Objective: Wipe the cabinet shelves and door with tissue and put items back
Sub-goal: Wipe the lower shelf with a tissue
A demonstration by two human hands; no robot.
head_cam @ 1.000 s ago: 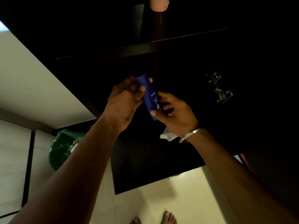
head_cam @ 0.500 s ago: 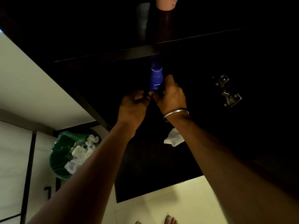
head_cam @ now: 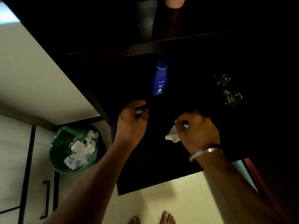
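Note:
A blue lotion bottle (head_cam: 159, 80) stands upright on the dark cabinet shelf (head_cam: 186, 97), with no hand on it. My left hand (head_cam: 132, 122) hovers just below and left of the bottle, fingers loosely curled and holding nothing. My right hand (head_cam: 197, 131), with a metal bangle on the wrist, grips a crumpled white tissue (head_cam: 172, 135) over the front part of the shelf. A dark upper shelf edge (head_cam: 129, 49) runs above the bottle.
A metal door hinge (head_cam: 228, 89) sits on the cabinet's right wall. A green-lined bin (head_cam: 74, 149) full of used tissues stands on the floor at the left. A pink container (head_cam: 174, 2) stands on the upper shelf. My bare feet (head_cam: 166, 218) show on the tiled floor.
Both hands set the blue bottle upright on the shelf and let go, then drew back toward me. My right hand took hold of the tissue lying on the shelf.

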